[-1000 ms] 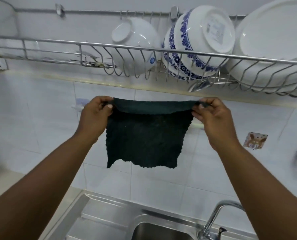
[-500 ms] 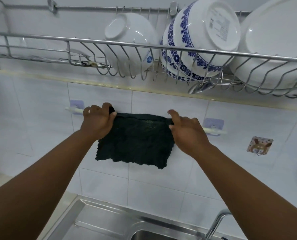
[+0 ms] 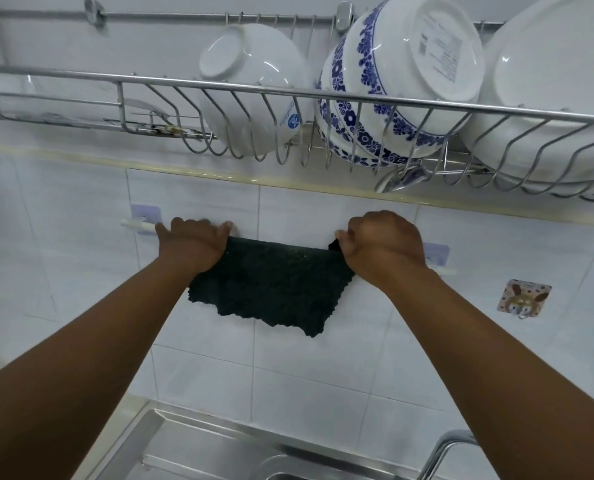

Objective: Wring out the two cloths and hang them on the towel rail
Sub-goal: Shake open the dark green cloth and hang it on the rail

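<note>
A dark green cloth hung over the white towel rail on the tiled wall, its lower edge uneven and dipping lowest toward the right. The left hand rested on the rail at the cloth's upper left corner, fingers curled over the top edge, apparently grasping the fabric there. The right hand was closed around the cloth's upper right corner, pinching a bunched fold of it against the rail. Most of the rail lay hidden behind the cloth and hands; only its left end, beside a pale wall mount, and a short stretch at the right showed. Right of the cloth, a small square hook sticker with a cartoon animal sat on the tiles. Above the cloth, a wire dish rack held a plain white bowl, a blue-patterned bowl and a large white dish, all tipped on edge. Below the cloth, the steel sink and a curved tap showed at the bottom edge.
</note>
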